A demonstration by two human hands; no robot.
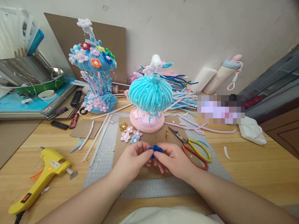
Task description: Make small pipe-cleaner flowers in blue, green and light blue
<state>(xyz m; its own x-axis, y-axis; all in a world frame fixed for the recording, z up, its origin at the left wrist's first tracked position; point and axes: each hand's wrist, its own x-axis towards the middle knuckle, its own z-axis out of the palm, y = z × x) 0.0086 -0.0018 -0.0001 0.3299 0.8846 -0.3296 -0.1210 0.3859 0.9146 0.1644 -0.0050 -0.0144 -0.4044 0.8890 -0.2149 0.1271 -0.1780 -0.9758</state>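
Between the fingertips of both my hands is a small dark blue pipe-cleaner flower. My left hand pinches its left side, thumb on top. From the right, my right hand grips it with thumb and fingers. Just beyond them stands a turquoise fuzzy jellyfish lamp on a round pink base. Several finished pipe-cleaner flowers, in gold, pink, lilac and light blue, lie left of that base. Scissors with red and yellow handles rest right of my right hand, blades pointing away.
A yellow glue gun lies at the left. Behind it stands a flower-covered blue jellyfish lamp. Loose pipe cleaners are heaped at the back. A grey cutting mat and a brown cardboard sheet lie under my hands.
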